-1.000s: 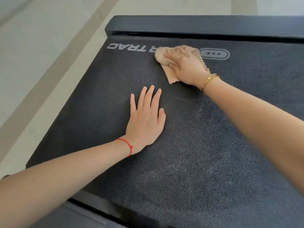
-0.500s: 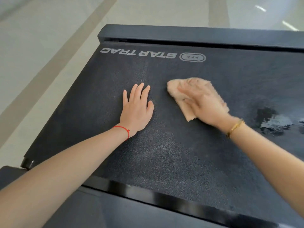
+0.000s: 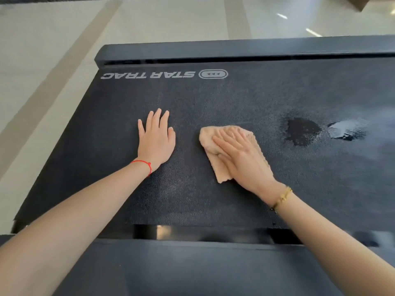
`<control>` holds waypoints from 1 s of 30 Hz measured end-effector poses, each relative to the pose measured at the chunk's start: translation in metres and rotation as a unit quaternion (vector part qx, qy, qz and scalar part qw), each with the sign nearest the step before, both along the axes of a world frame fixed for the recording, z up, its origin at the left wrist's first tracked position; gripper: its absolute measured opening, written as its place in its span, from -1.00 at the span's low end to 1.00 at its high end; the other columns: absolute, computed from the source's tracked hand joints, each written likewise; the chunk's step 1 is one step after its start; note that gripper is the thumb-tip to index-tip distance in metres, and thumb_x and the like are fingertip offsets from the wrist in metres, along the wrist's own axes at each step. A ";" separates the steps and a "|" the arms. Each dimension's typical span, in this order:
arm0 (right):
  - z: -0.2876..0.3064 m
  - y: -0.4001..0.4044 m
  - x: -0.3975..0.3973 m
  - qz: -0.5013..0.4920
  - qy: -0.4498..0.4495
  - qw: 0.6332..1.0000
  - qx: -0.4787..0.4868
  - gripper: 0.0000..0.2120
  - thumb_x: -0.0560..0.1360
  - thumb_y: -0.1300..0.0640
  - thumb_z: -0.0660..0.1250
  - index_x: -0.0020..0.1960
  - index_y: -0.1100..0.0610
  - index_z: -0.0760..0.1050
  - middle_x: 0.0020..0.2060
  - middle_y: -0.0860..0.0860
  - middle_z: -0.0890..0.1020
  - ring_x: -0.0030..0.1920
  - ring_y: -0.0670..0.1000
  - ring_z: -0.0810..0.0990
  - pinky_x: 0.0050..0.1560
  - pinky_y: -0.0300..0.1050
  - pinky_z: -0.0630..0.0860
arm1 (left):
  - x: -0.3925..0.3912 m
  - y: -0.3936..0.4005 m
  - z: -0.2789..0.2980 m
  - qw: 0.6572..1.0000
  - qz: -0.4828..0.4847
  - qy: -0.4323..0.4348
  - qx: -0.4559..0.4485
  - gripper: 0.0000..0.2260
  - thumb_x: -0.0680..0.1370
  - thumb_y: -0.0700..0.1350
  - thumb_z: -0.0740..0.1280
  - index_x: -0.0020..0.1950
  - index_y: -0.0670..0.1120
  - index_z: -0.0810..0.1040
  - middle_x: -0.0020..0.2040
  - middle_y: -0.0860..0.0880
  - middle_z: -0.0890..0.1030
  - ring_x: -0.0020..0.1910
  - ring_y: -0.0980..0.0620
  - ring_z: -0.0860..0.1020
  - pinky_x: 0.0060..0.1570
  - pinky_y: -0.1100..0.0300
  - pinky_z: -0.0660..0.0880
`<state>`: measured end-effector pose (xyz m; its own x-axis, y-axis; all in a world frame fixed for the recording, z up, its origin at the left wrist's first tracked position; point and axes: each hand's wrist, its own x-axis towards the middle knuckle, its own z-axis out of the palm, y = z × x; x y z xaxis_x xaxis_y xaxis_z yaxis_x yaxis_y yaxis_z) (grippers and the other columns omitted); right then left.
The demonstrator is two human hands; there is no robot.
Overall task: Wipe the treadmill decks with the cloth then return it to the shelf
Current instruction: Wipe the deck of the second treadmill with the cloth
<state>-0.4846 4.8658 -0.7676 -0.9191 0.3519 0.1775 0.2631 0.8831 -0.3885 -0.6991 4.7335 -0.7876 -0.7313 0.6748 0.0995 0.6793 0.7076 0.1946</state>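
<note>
Both hands lie flat on the treadmill deck (image 3: 192, 201): the left hand (image 3: 157, 141) with fingers straight and bare beneath, the right hand (image 3: 239, 154) pressing the tan cloth (image 3: 220, 167) down under extended fingers. Wet patches (image 3: 303, 131) sit to the cloth's right, well apart from it.
</note>
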 end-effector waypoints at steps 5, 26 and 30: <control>-0.005 -0.052 0.034 0.143 -0.016 0.990 -0.006 -0.57 0.64 0.13 0.17 0.50 0.12 0.29 0.50 0.04 0.29 0.56 0.11 0.09 0.56 0.06 -0.02 | 0.005 0.001 0.002 1.000 0.007 -0.020 0.004 -0.53 0.69 -0.05 0.02 0.61 -0.08 0.09 0.62 -0.09 0.07 0.60 -0.09 -0.02 0.53 -0.23 -0.08; -0.008 0.101 0.026 -0.186 -0.018 0.981 0.047 -0.58 0.64 0.17 0.14 0.49 0.20 0.30 0.48 0.17 0.32 0.51 0.17 0.20 0.54 -0.04 -0.05 | 0.059 0.062 -0.004 0.998 -0.062 -0.003 0.005 -0.51 0.67 -0.01 0.02 0.61 -0.04 0.08 0.61 -0.08 0.09 0.60 -0.08 -0.01 0.52 -0.26 -0.10; -0.006 0.056 0.038 -0.008 -0.035 0.999 0.031 -0.55 0.65 0.10 0.17 0.53 0.11 0.24 0.52 0.03 0.25 0.55 0.06 0.12 0.56 -0.10 -0.13 | 0.059 0.060 -0.004 0.998 -0.065 0.006 0.005 -0.51 0.68 -0.01 0.02 0.61 -0.03 0.07 0.62 -0.07 0.08 0.60 -0.08 -0.01 0.52 -0.24 -0.09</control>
<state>-0.4467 4.9214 -0.7736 -0.9244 0.3567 0.1347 0.3021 0.9007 -0.3123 -0.6401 4.7932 -0.7917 -0.6364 0.7627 0.1153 0.7676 0.6112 0.1931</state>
